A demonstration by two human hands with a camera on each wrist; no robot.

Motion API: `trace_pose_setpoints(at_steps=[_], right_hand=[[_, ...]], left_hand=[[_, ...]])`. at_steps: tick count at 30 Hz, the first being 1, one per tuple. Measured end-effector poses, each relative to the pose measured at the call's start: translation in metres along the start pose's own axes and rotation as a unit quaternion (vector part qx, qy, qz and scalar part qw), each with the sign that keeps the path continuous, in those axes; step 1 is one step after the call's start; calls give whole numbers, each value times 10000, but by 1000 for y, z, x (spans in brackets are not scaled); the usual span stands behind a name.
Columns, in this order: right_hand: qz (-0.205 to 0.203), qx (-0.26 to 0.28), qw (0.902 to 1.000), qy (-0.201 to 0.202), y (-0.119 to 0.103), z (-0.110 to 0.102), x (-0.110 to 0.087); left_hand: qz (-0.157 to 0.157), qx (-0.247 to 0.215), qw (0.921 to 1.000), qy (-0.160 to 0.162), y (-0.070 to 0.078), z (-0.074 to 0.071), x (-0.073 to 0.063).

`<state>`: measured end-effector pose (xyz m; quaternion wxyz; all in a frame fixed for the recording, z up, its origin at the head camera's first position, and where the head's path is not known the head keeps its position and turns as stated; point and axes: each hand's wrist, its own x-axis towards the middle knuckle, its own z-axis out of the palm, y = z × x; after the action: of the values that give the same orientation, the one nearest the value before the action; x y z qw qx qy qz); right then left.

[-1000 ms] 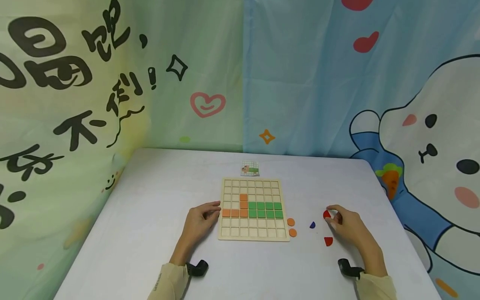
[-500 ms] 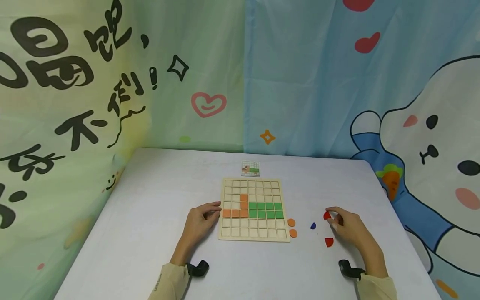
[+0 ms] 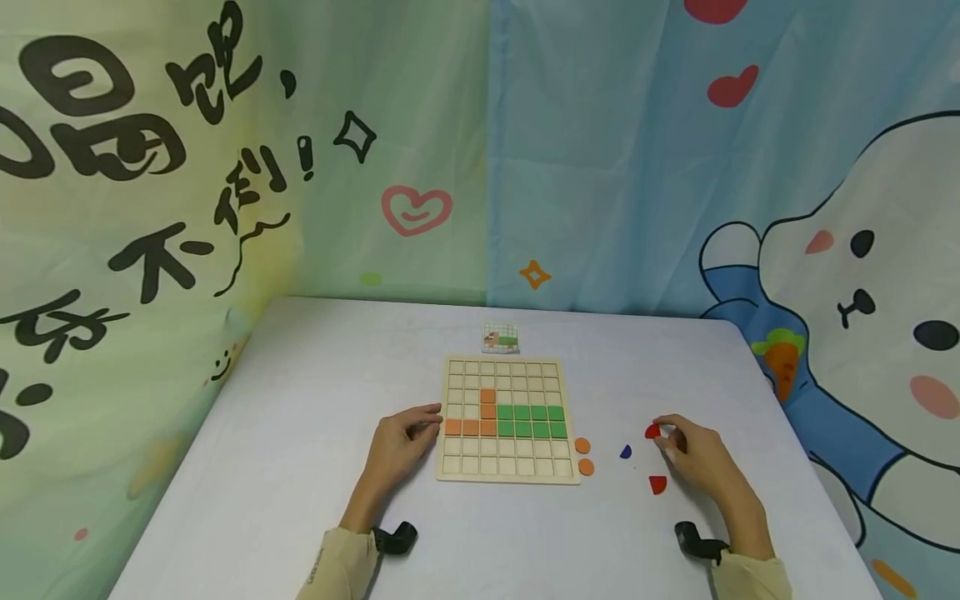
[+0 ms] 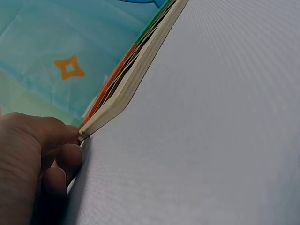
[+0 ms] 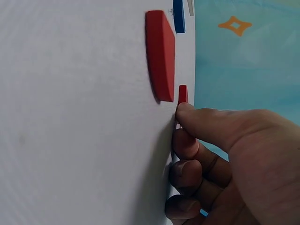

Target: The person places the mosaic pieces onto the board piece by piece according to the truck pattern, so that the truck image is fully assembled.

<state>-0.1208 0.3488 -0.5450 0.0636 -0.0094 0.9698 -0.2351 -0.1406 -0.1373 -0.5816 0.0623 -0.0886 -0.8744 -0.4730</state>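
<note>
A wooden grid board [image 3: 506,465] lies flat on the table, with orange and green squares [image 3: 531,420] in some of its cells. My left hand [image 3: 399,442] rests beside it, thumb and fingertips touching its left edge; the left wrist view shows them at the board's side [image 4: 133,84]. Farther right, my right hand [image 3: 696,450] pinches a small red piece with a rounded edge [image 3: 652,431] between thumb and index finger, low over the table. Its other fingers are loosely bent. A second red piece [image 3: 657,484], curved on one side, lies just nearer to me.
Two orange discs [image 3: 582,446] lie along the board's right edge. Between them and my right hand sits a small blue half-round piece [image 3: 626,452]. Behind the board is a picture card [image 3: 500,337] with a coloured grid pattern. A printed curtain [image 3: 600,167] hangs behind the table.
</note>
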Motion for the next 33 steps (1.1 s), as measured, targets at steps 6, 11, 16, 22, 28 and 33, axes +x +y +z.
trace_pose_setpoints(at_steps=[6, 11, 16, 22, 28, 33], right_hand=[[57, 18, 10000, 38, -2, 1, 0], [31, 5, 9999, 114, -3, 2, -1], [31, -40, 10000, 71, -8, 0, -1], [-28, -63, 10000, 33, -19, -2, -1], [41, 66, 10000, -37, -33, 0, 3], [42, 191, 9998, -89, -45, 7, 8]], left_hand=[[38, -24, 10000, 1, -1, -1, 0], [10, -60, 10000, -4, 0, 0, -1], [25, -43, 10000, -21, 0, 0, 0], [76, -8, 10000, -2, 0, 0, 0], [129, 36, 9999, 2, -1, 0, 0], [138, -15, 9999, -20, -2, 0, 0]])
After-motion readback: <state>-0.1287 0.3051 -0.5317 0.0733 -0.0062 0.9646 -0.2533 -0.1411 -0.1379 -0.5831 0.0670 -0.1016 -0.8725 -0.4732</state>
